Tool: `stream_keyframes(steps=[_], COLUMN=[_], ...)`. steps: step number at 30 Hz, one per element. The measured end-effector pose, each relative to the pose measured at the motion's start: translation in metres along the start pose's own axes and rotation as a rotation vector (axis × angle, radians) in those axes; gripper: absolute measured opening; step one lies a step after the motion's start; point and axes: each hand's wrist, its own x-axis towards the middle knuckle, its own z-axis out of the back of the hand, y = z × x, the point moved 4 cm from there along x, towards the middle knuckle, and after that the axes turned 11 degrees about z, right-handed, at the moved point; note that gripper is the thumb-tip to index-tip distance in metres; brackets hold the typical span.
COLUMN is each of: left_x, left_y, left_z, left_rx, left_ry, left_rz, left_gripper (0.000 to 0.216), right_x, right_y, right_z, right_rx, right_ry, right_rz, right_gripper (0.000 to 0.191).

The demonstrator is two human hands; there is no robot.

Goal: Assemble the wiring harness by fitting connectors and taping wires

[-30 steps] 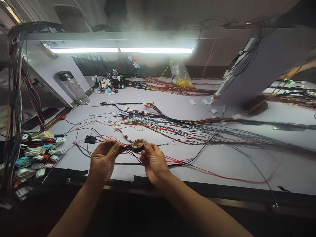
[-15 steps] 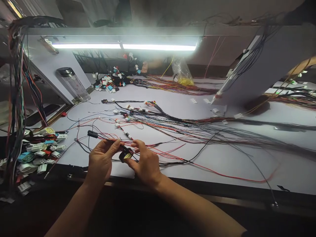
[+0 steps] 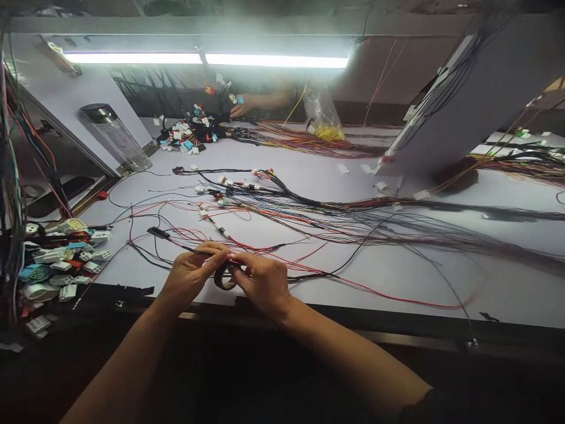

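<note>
Tape roll sits clamped in my right grip, now meeting my left grip. That one stays pinched on wire.

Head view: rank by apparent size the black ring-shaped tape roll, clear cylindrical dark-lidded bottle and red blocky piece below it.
1. Clear bottle
2. Black tape roll, partly hidden
3. Red blocky piece

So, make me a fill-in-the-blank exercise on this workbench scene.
A ring-shaped roll of ____ shows between the left hand and right hand.
The black connector is nearer the ____ hand.
The clear bag holds something ____.
In the picture, the clear bottle is to the bag's ____.

Missing words: tape; left; yellow; left.
</note>
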Motion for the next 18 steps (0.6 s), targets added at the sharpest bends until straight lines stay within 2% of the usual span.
stream_keyframes(steps=[3, 5, 8, 10, 12, 15, 18], left_x=[0.002, 0.003, 0.005, 0.005, 0.004, 0.003, 0.002], left_y=[-0.002, 0.0, 0.003, 0.003, 0.002, 0.002, 0.005], left_z=[0.004, 0.006, 0.007, 0.005, 0.002, 0.003, 0.006], left_rx=[0.006, -0.003, -0.011, -0.029, -0.04, -0.061, -0.093], left_ry=[-0.074, -0.118, -0.161, -0.168, -0.149, -0.129, -0.138], left_rz=[0.034, 0.065, 0.065, 0.063, 0.074, 0.096, 0.099], left_gripper=[0.019, 0.02, 0.022, 0.021, 0.021, 0.021, 0.021], right_x=[-0.007, -0.014, -0.023, -0.025, -0.023, -0.018, -0.019], right_y=[0.005, 0.011, 0.021, 0.026, 0.028, 0.03, 0.026], right_z=[0.012, 0.019, 0.014, 0.004, -0.005, -0.009, -0.002], right_rx=[0.005, -0.014, -0.045, -0.059, -0.047, 0.087, 0.494], right_ry=[-0.064, -0.115, -0.08, -0.036, -0.02, -0.057, -0.127], right_rz=[0.146, 0.251, 0.364, 0.383, 0.362, 0.255, -0.007], right_gripper=[0.028, 0.023, 0.015, 0.015, 0.016, 0.006, 0.015])
